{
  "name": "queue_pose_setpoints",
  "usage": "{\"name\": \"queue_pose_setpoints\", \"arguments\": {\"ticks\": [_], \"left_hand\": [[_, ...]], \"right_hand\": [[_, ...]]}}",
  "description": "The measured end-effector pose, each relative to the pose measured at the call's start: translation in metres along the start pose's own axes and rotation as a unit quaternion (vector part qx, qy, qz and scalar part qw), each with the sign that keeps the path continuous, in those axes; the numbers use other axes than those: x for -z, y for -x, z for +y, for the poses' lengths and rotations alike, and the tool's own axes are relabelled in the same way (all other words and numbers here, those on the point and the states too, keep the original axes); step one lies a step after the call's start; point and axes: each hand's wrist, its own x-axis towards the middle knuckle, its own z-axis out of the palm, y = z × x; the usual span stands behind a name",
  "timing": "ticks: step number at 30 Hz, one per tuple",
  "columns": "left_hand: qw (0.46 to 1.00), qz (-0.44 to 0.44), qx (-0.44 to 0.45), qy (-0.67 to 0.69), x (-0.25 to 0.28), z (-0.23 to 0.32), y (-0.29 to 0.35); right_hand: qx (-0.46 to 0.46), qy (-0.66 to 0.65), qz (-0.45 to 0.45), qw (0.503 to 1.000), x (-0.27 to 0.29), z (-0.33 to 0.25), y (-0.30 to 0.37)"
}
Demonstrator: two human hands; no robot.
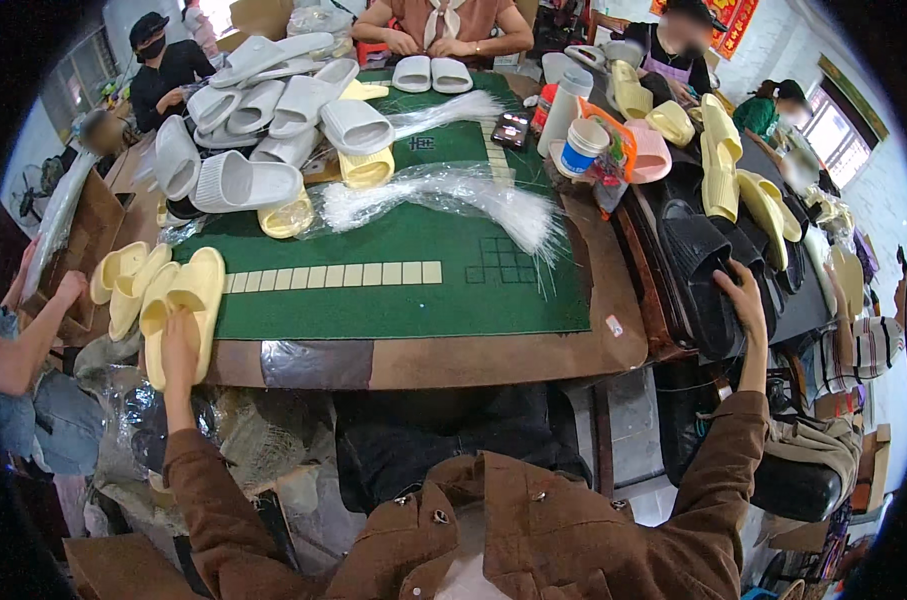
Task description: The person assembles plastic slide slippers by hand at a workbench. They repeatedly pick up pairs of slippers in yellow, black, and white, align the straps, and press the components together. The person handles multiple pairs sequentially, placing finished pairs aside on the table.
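In the head view, the left hand [179, 345] appears to grip a yellow slipper pair [207, 280] at the lower left of the tabletop [453, 362], its fingers closing between the two and partly hidden by them. The two slippers lie side by side, toes toward the top of the frame. Just left of them rests another yellow pair [125, 300].

At the right of the frame, the right hand [743, 300] touches the edge of a black slipper [695, 245]; whether it grips it I cannot tell, as the slipper hides part of the fingers.

As for progress, the gripped yellow slippers look already matched. The black slipper lies among other dark footwear, apart from them. Much seems left to handle: a heap of grey slippers [303, 105] at the upper left, mostly unpaired, and more yellow slippers [720, 160] at the upper right. Bundles of clear strands [508, 205] lie loose across the green mat [393, 315]. No slipper in view is clearly bagged, so the work looks judged at best partway through.
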Motion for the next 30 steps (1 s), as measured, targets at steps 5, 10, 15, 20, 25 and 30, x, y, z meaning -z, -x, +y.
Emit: {"name": "queue_pose_setpoints", "arguments": {"ticks": [5,10,15,20,25,30], "left_hand": [[0.999,0.015,0.04,0.012,-0.01,-0.032,-0.015],[0.997,0.052,0.057,-0.018,-0.01,-0.043,-0.002],[0.981,0.172,-0.002,0.087,0.02,0.095,-0.009],[0.919,0.028,-0.092,0.382,0.064,0.274,-0.003],[0.877,-0.012,-0.156,0.454,0.058,0.356,0.028],[0.937,-0.12,-0.151,0.291,0.018,0.358,0.033]], "right_hand": [[-0.05,0.191,0.094,0.976,-0.017,-0.029,-0.006],[0.073,0.109,0.178,0.975,-0.03,-0.07,0.012],[0.199,-0.094,0.106,0.97,-0.056,-0.171,0.07],[0.181,-0.16,-0.092,0.966,-0.112,-0.282,0.125],[0.166,-0.283,-0.063,0.943,-0.199,-0.315,0.15],[0.209,-0.303,-0.202,0.908,-0.191,-0.304,0.135]]}}
